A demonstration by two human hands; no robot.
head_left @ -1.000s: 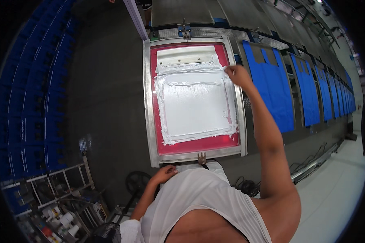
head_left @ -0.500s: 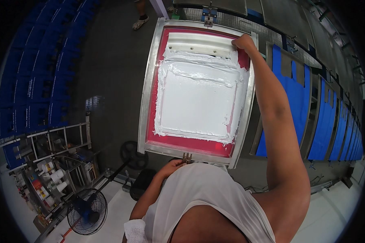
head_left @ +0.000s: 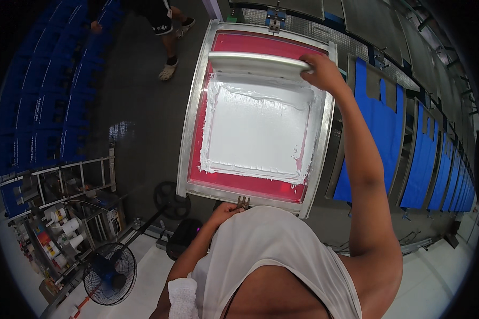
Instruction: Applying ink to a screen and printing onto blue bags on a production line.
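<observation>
**Right hand [head_left: 323, 73] has the metal bar [head_left: 258, 61], now tipped up**

Nearest: my left hand [head_left: 224, 213], fingers partly curled beside a metal clip [head_left: 243, 202] at the near edge of the metal frame [head_left: 191, 133]; can't tell if it grips anything. Inside the frame, red mesh [head_left: 239, 42], with white paste [head_left: 258, 127] over most of it. Bar sits at the paste's far end, my right hand closed round its right end. Change: half a second ago the bar lay flatter; now it's raised toward its edge. My read: it's under control, not parked. Off right, blue sheets [head_left: 370, 127] in a row; far left, another person's legs [head_left: 168, 43].
</observation>
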